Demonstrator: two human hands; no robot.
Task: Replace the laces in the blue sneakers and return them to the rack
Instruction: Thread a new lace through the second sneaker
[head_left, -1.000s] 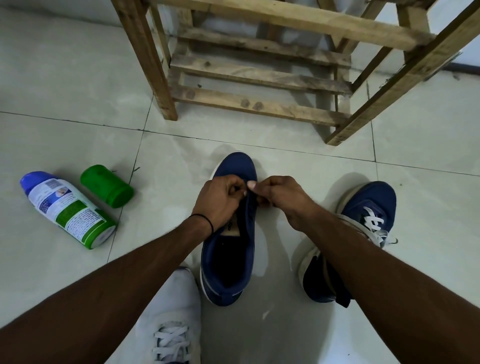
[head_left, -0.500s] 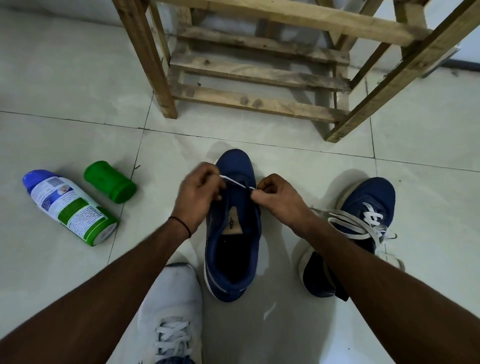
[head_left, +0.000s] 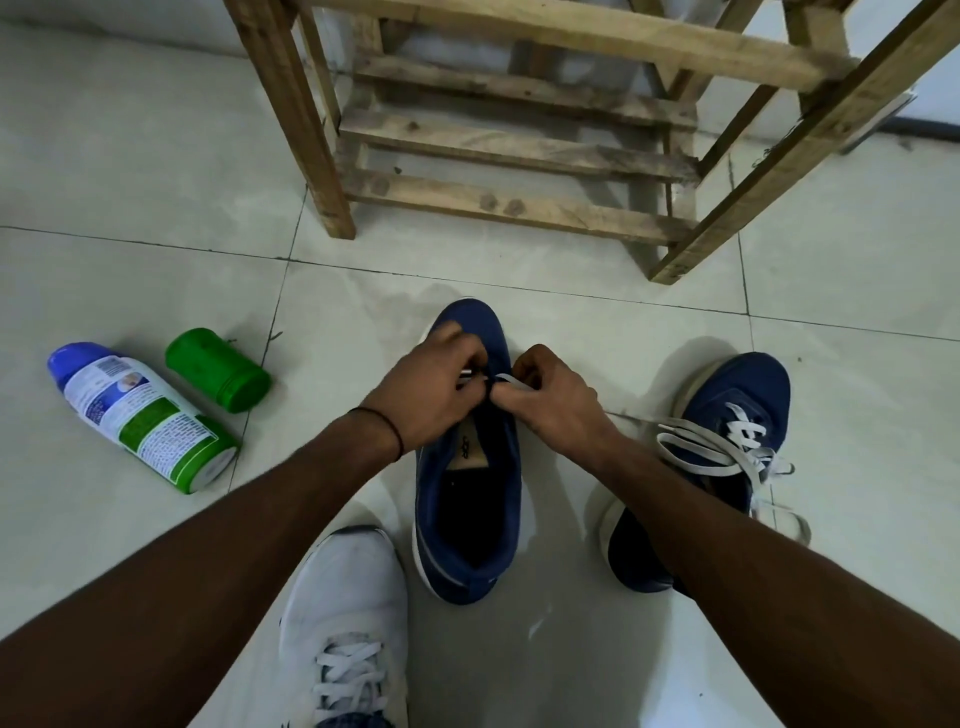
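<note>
A blue sneaker (head_left: 467, 499) stands on the floor in front of me, toe pointing away, its tongue exposed. Both hands work at its front eyelets. My left hand (head_left: 436, 384) pinches the tip of a white lace (head_left: 511, 383) at the left side. My right hand (head_left: 550, 400) pinches the same lace just to the right; the lace trails off under that wrist. The second blue sneaker (head_left: 737, 410) lies to the right with white laces (head_left: 717, 447) threaded and hanging loose. The wooden rack (head_left: 519, 156) stands beyond the shoes, its slats bare.
A white sneaker (head_left: 348, 623) sits at the bottom, left of the blue one. A white and green spray can (head_left: 140, 415) and its green cap (head_left: 218, 371) lie on the tiled floor (head_left: 130, 156) to the left.
A second ago both hands met over the eyelets. Half a second ago they drew apart, stretching the lace. Now they are close together again at the front eyelets.
</note>
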